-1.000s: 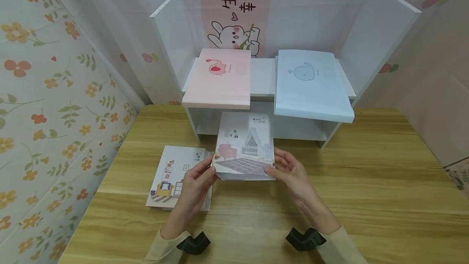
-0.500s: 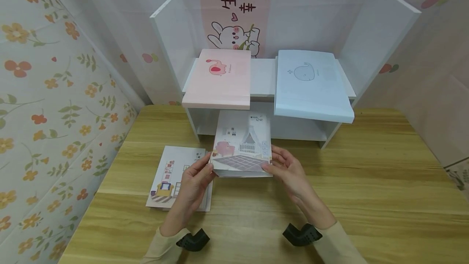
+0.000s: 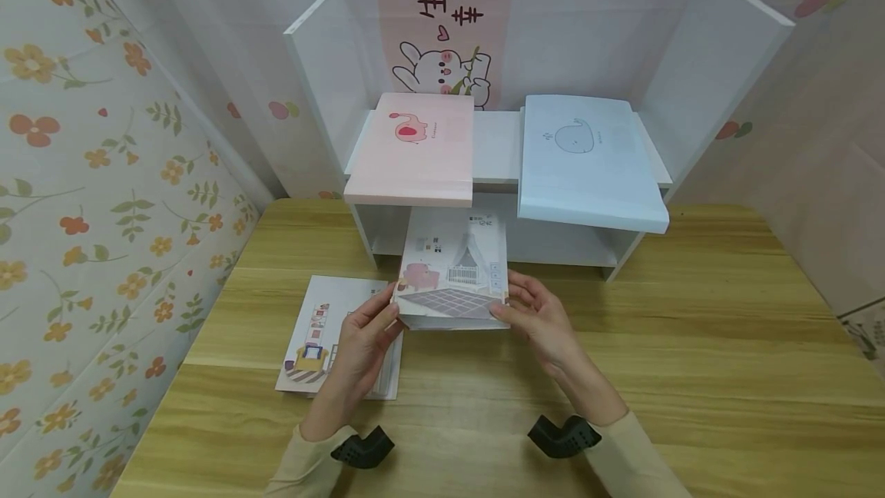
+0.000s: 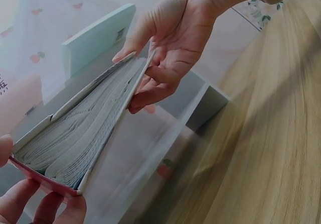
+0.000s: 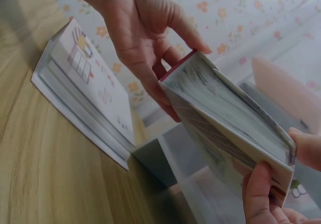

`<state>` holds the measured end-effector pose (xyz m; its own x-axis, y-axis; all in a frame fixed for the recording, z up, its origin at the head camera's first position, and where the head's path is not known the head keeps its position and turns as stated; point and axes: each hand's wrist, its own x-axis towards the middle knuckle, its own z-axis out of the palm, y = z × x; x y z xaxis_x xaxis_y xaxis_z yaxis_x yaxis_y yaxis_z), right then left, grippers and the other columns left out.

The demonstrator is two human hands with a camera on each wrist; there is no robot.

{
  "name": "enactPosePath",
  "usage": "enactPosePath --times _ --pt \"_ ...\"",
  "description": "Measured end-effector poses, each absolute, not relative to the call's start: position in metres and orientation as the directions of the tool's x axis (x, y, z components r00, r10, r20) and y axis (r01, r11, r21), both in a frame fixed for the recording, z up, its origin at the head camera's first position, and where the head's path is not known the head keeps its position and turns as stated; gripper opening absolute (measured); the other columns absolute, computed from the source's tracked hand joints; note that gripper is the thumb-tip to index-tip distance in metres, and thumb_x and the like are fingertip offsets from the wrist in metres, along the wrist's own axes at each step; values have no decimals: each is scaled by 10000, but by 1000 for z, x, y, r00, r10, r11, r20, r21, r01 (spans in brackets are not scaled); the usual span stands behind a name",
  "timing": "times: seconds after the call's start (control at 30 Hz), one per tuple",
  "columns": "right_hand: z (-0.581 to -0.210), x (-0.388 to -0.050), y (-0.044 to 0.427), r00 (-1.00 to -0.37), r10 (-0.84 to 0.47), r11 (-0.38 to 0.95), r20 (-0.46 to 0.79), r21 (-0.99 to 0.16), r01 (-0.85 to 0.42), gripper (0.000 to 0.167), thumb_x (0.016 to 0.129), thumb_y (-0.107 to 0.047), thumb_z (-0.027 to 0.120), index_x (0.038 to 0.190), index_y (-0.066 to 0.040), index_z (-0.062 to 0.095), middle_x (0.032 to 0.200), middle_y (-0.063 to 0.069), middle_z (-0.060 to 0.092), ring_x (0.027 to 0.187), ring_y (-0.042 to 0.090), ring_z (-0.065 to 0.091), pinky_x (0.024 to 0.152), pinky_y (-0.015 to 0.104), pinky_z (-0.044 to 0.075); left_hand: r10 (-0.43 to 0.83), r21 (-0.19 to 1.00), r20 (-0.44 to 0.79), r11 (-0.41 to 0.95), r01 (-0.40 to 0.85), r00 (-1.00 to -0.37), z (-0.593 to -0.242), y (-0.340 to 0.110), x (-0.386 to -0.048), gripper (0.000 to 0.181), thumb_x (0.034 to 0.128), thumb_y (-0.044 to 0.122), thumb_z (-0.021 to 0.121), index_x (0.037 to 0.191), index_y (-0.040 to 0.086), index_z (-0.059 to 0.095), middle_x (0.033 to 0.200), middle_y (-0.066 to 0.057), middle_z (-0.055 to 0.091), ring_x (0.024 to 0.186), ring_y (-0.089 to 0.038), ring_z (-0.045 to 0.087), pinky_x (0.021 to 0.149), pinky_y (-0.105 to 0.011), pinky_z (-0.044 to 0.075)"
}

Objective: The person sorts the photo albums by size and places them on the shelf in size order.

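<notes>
Both hands hold a thick white photo album (image 3: pixel 452 263) with a room drawing on its cover. In the head view my left hand (image 3: pixel 362 348) pinches its near left corner, thumb on top and fingers beneath. At the near right corner my right hand (image 3: pixel 546 329) does the same. The album's far end meets the lower opening of the white shelf (image 3: pixel 560 240), just below the pink album's front edge. From the left wrist view, its leaves (image 4: pixel 85 121) spread between the hard covers, with a red spine at the left hand. The right wrist view shows the covers slightly parted too.
A pink album (image 3: pixel 415 152) and a light blue album (image 3: pixel 588 160) lie on the upper shelf, overhanging its front. Upright side panels (image 3: pixel 328 71) flank them. Left of the held album, a stack of white albums (image 3: pixel 325 329) lies on the wooden table (image 3: pixel 657 360).
Both hands have shifted the held album slightly left and away from me, toward the shelf's lower opening. The shelved albums and the stack stay put.
</notes>
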<state>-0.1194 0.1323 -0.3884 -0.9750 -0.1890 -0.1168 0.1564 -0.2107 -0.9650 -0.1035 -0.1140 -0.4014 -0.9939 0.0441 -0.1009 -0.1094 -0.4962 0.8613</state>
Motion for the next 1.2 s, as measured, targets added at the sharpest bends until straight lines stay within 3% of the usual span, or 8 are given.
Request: enactPosePath --times 0.13,0.37,0.73,0.87,1.03,1.2 --pt "-388 -121 131 -975 -193 -218 -109 -964 151 584 854 71 603 1373 47 338 1128 85 517 942 114 609 769 206 520 38 861 -101 -497 -107 -994 -402 -115 -105 328 917 -25 534 1225 54 612 1179 13 617 1055 -119 586 891 -272 489" --pt "-388 -126 127 -975 -192 -228 -114 -961 158 586 856 78 596 1378 53 330 1160 104 505 960 109 601 775 208 519 26 852 -103 -514 -102 -994 -402 -117 -110 310 920 -36 515 1158 100 659 1170 16 628 1050 -126 583 893 -282 487" --pt "-388 -133 122 -973 -193 -221 -128 -960 170 587 855 78 593 1373 74 317 1148 118 500 946 101 598 774 203 511 0 863 -143 -489 -125 -990 -400 -119 -117 392 934 -30 491 1323 -70 460 1257 -30 584 1058 -128 581 911 -288 477" --pt "-388 -135 121 -974 -190 -210 -125 -964 165 580 857 68 596 1369 73 324 1147 115 503 932 93 596 775 203 509 -5 854 -141 -507 -119 -990 -400 -120 -119 364 930 -39 490 1292 -20 526 1194 7 616 1042 -122 590 902 -288 484" --pt "-389 -138 120 -974 -187 -204 -127 -965 165 570 855 56 604 1361 67 343 1128 101 518 898 95 594 772 204 509 1 840 -129 -531 -110 -992 -402 -122 -123 310 925 -41 501 1107 137 678 1143 39 636 1023 -104 597 891 -275 488" --pt "-389 -142 118 -975 -182 -188 -131 -968 165 568 857 36 616 1364 53 360 1152 115 518 905 99 593 778 204 511 3 837 -138 -534 -119 -990 -402 -124 -126 304 928 -31 499 1016 182 696 1117 47 649 1011 -99 604 899 -273 483"
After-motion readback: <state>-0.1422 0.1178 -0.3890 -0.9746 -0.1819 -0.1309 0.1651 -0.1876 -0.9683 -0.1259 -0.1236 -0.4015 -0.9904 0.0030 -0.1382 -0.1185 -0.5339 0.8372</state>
